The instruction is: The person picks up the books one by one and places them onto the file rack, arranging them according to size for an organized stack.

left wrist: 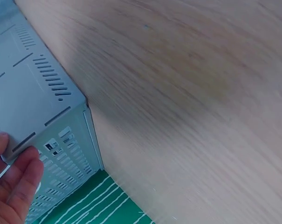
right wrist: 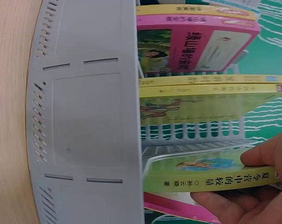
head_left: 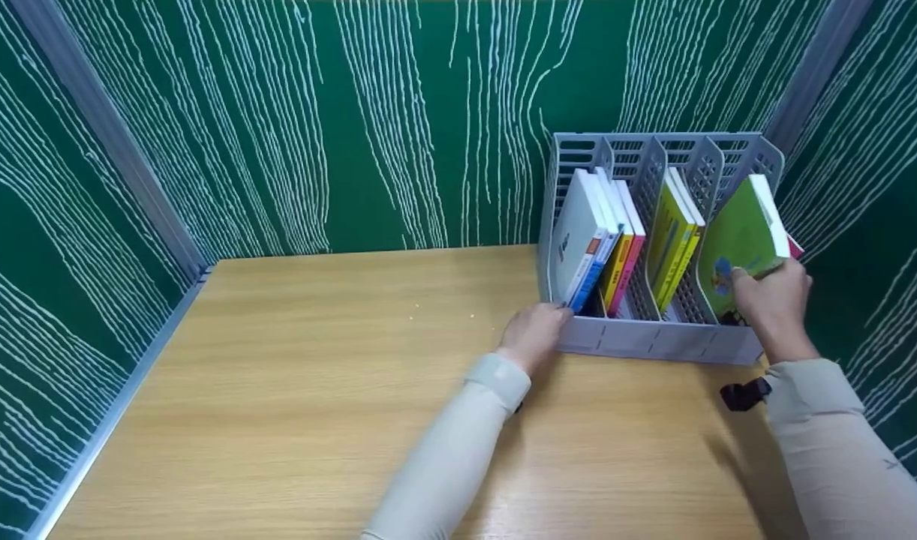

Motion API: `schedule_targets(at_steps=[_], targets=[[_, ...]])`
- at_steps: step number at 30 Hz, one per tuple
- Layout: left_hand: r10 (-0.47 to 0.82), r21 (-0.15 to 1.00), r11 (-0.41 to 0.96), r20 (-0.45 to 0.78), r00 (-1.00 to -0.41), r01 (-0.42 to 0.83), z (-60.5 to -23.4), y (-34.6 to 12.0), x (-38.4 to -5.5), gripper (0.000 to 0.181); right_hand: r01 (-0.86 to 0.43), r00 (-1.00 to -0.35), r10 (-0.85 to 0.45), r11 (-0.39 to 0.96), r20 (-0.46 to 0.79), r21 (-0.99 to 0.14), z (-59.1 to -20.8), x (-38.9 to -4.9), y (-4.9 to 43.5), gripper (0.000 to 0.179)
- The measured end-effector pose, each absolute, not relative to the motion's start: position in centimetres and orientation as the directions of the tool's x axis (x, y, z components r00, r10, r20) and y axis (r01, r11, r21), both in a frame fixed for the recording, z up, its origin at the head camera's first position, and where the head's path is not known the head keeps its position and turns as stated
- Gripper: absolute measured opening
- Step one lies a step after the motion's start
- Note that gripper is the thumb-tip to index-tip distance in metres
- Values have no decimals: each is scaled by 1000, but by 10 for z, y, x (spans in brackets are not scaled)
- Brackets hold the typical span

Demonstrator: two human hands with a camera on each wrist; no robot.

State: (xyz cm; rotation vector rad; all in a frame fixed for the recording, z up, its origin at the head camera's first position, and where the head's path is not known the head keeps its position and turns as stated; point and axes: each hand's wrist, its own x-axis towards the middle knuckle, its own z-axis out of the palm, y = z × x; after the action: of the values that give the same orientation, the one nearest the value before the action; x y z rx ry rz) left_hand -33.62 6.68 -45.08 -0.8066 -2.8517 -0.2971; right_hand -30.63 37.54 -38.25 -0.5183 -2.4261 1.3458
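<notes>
A grey book rack (head_left: 653, 341) with upright dividers stands at the right of the table, books in its compartments. My left hand (head_left: 535, 334) grips the rack's front left corner; in the left wrist view its thumb and fingers (left wrist: 28, 179) pinch the edge there. In the rightmost compartment, my right hand (head_left: 780, 300) holds a green book (head_left: 747, 232), thumb on the cover and fingers across the spine, as the right wrist view shows. A pink book (right wrist: 178, 207) stands beside the green one, partly hidden by it and the hand.
White-covered books (head_left: 578, 225) stand at the rack's left, with a pink-spined book (head_left: 627, 266) beside them. Yellow books (head_left: 672, 247) lean in another compartment. The wooden table (head_left: 316, 390) reaches left of the rack. Green walls with white lines (head_left: 278, 112) enclose the table.
</notes>
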Motion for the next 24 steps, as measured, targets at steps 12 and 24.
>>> schedule_targets(at_steps=[12, 24], targets=[[476, 135, 850, 214, -853, 509, -450, 68, -337, 29, 207, -925, 381, 511, 4, -834, -388, -332, 386, 76], [479, 126, 844, 258, -839, 521, -450, 67, -334, 30, 235, -906, 422, 561, 31, -794, -400, -346, 391, 69]])
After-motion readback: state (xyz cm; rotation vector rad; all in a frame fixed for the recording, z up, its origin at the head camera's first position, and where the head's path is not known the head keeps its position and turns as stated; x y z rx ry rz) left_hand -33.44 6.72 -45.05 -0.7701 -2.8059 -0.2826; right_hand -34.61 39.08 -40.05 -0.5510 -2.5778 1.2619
